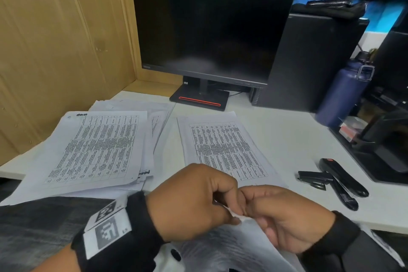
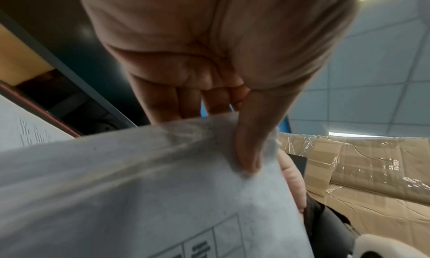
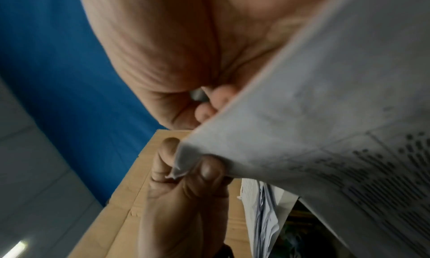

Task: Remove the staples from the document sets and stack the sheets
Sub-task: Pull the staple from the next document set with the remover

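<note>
I hold a stapled document set (image 1: 234, 247) low in front of me, off the desk's front edge. My left hand (image 1: 227, 213) pinches its top corner, thumb (image 2: 249, 151) pressed on the sheet (image 2: 139, 188) and fingers behind it. My right hand (image 1: 254, 206) meets it at the same corner with curled fingers; its fingertips (image 3: 204, 111) sit behind the paper's edge (image 3: 325, 114). The staple itself is not visible. On the desk lie a fanned pile of printed sheets (image 1: 95, 148) at the left and a neater stack (image 1: 223, 148) in the middle.
A black stapler (image 1: 344, 178) and a small black staple remover (image 1: 313, 178) lie right of the stack. A dark monitor (image 1: 209, 28), a PC tower (image 1: 309, 62), a blue bottle (image 1: 344, 95) and a black tray (image 1: 375, 150) line the back and right. Cardboard (image 1: 55, 51) walls the left.
</note>
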Tool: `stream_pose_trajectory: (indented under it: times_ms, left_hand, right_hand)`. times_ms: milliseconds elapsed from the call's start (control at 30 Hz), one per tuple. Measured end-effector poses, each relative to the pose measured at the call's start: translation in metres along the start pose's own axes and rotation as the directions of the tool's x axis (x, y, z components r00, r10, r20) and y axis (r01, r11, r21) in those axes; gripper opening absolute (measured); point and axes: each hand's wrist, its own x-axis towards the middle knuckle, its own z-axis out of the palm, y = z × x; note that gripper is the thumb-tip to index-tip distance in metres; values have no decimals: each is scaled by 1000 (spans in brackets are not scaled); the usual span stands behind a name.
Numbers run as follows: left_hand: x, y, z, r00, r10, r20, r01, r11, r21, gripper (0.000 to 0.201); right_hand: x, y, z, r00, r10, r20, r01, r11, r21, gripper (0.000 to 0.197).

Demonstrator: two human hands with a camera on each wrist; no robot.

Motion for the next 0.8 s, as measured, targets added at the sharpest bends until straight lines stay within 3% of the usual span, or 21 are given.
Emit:
stream_pose_trajectory:
  times_ms: [100,200,333,367,400,467,533,600,667,800]
  left_hand:
    - [0,-1,-7,999,22,27,-24,998,56,12]
    - [0,-5,-32,998,18,-53,-15,999,48,18]
    - [-7,-11,-87,983,-19,-183,7,998,-66,18]
    - [-11,-10,-99,968,-8,-250,-17,995,-99,26]
    - [-14,-12,-110,948,-4,-319,-45,989,-144,38]
    - [-16,-17,-125,893,-8,-450,-159,931,-330,37]
    - [-14,-20,-131,816,-40,-577,-268,858,-439,23]
    - [-11,-20,-132,746,-97,-659,-318,818,-480,16]
    - [-10,-19,-131,705,-133,-696,-328,810,-487,17]
    - [-9,-15,-131,644,-167,-747,-352,802,-483,16]
  right_hand:
    - [4,4,3,1000,14,-11,-13,992,126,9]
    - [12,16,-9,985,-44,-164,12,982,-189,26]
    - [37,74,-50,923,147,-356,-306,840,-448,28]
    - [37,87,-51,936,179,-303,-325,772,-547,34]
    - [38,84,-52,923,187,-335,-357,739,-571,35]
    - [48,64,-32,905,124,-408,-402,569,-717,29]
    - [43,68,-25,934,66,-352,-323,580,-748,29]
    - [50,73,-15,930,59,-364,-333,555,-762,32]
    - [52,83,-16,949,74,-305,-305,453,-838,35]
    - [62,101,-29,957,29,-290,-274,426,-862,21]
